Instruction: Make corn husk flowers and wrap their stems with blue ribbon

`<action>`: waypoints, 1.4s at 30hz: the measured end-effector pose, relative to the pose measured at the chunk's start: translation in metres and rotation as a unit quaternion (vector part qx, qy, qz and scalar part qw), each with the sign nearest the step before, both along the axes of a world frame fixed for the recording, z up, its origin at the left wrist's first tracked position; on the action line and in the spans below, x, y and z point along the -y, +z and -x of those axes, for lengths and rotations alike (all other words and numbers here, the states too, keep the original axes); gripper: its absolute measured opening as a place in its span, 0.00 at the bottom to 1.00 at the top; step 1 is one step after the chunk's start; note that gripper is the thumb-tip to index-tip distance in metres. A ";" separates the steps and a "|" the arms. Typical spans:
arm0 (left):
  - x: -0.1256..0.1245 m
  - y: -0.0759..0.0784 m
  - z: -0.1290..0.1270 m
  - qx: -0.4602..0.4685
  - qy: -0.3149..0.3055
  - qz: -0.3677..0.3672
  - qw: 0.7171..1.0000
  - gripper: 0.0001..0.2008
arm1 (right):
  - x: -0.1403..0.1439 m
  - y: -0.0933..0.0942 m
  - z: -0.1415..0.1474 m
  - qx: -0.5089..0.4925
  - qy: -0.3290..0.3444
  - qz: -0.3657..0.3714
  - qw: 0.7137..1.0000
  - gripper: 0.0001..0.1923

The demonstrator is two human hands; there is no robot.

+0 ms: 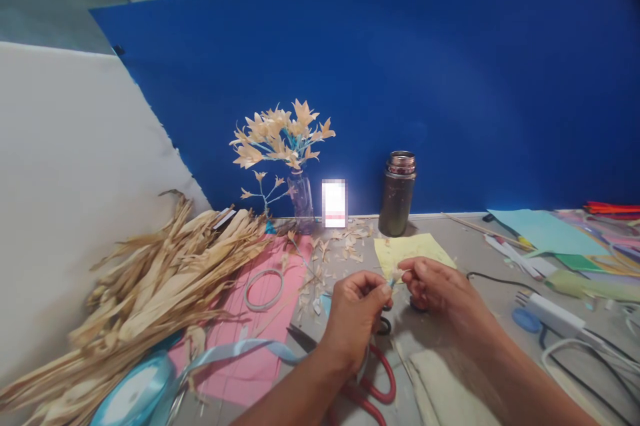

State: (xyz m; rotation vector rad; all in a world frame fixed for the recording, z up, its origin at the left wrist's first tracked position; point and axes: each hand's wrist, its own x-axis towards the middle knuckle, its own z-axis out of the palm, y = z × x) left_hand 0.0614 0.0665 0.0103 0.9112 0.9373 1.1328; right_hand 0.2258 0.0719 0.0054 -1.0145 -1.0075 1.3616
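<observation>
My left hand (356, 311) and my right hand (434, 287) meet over the grey table, both pinching a small pale husk flower (397, 275) on a thin blue stem. The fingertips of the two hands nearly touch around it. Under my left wrist lie red-handled scissors (376, 387). A light blue ribbon (235, 353) runs from a spool (134, 391) at the lower left toward my left forearm.
A heap of dried corn husks (145, 279) covers the left side. A small vase with husk flowers (287, 146), a dark jar (397, 194), pink paper (250, 359), a yellow sheet (407, 249), a tape ring (263, 289), coloured papers and white cables (565, 319) at right. Blue backdrop behind.
</observation>
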 end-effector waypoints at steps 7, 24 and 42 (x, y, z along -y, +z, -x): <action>0.002 0.004 0.002 0.091 -0.040 0.049 0.994 0.21 | 0.002 0.004 0.008 0.012 -0.005 0.038 0.999 0.20; 0.005 0.002 0.001 0.073 -0.083 0.071 0.991 0.20 | 0.004 -0.005 0.009 -0.061 0.086 0.050 0.993 0.19; 0.000 0.010 0.013 -0.021 -0.125 0.109 0.986 0.17 | -0.001 -0.008 0.003 -0.042 0.090 0.032 0.995 0.19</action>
